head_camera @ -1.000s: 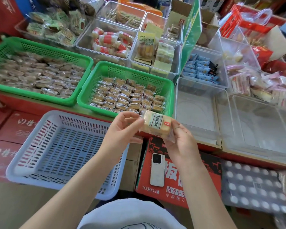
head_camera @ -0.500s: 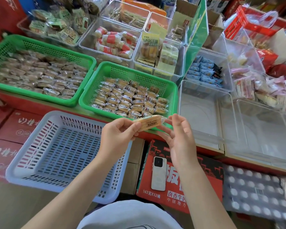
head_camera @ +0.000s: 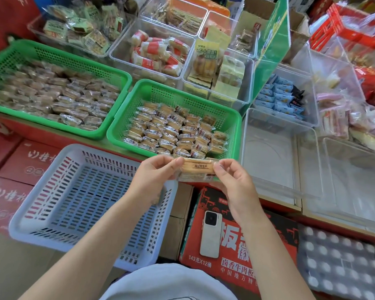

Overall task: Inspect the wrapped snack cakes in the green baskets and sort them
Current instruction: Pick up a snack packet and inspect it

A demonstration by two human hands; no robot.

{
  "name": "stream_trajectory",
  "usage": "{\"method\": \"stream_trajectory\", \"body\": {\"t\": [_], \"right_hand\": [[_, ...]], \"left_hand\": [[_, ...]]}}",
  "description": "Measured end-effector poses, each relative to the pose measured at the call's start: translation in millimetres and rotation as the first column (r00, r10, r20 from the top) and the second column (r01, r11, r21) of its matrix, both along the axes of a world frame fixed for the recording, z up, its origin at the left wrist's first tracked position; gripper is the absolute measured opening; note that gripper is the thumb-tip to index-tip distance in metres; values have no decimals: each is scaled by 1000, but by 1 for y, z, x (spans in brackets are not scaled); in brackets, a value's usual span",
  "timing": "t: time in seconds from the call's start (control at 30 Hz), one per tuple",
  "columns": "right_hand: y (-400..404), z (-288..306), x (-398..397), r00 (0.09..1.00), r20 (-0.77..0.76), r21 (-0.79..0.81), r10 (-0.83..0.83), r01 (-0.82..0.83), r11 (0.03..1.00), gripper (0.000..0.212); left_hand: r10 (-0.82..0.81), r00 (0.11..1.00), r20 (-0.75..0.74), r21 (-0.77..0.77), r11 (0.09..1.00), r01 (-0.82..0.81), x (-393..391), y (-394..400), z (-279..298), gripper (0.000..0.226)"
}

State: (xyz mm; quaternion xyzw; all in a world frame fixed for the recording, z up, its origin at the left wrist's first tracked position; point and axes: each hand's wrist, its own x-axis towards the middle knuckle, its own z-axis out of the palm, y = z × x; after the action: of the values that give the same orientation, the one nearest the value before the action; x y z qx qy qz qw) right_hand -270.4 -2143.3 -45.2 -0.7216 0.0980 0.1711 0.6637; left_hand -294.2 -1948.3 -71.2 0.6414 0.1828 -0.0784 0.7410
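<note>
Snack cake (head_camera: 198,169), one wrapped piece with a printed label, is held up just in front of the near rim of the right green basket (head_camera: 234,135), pinched at its left end by the left hand (head_camera: 154,176) and at its right end by the right hand (head_camera: 234,187), fingers curled onto the wrapper at both ends. Judging by this, the inspection is only beginning: the right green basket is nearly full of wrapped cakes, the left green basket (head_camera: 0,61) is packed too, and the pale blue basket (head_camera: 26,204) below them holds nothing, as do the clear bins (head_camera: 268,152) to the right. The bench (head_camera: 78,142) has a red front edge; below it sit red cartons, one (head_camera: 230,252) with a white phone (head_camera: 210,233) lying on top. Clear tubs of other packaged snacks crowd the back, suggesting a small shop.
</note>
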Motion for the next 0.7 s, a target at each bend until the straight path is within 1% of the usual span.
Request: {"method": "stream_trajectory", "body": {"t": [0.07,0.17,0.27,0.33,0.43,0.5,0.6,0.63,0.7], "right_hand": [[1,-3,7,999,-37,21,-23,24,999,10],[2,-7,19,992,-112,72,-62,70,995,15],[1,-10,32,980,-181,122,-86,109,986,22],[-2,-12,42,970,-220,180,-106,148,972,25],[-10,-20,62,952,-250,191,-178,229,955,27],[-18,-25,76,943,-248,160,-224,268,950,26],[-29,-32,94,962,-179,53,-205,217,975,24],[-33,-35,101,973,-146,17,-180,185,983,25],[-37,-42,115,987,-100,-32,-129,127,991,26]], "left_hand": [[-35,999,-4,-73,997,35,6,0,-1,34],[-115,993,28,-129,985,118,14,1,-2,20],[-181,982,48,-189,964,187,26,3,-6,18],[-187,981,44,-249,949,192,37,1,-6,19],[-128,992,13,-348,929,125,55,-4,-7,15],[-82,996,-41,-338,939,63,69,-7,-13,12],[-76,993,-95,-188,981,57,93,-18,-24,13],[-100,989,-111,-167,983,81,101,-23,-27,18],[-161,977,-140,-167,976,137,116,-34,-32,44]]}}
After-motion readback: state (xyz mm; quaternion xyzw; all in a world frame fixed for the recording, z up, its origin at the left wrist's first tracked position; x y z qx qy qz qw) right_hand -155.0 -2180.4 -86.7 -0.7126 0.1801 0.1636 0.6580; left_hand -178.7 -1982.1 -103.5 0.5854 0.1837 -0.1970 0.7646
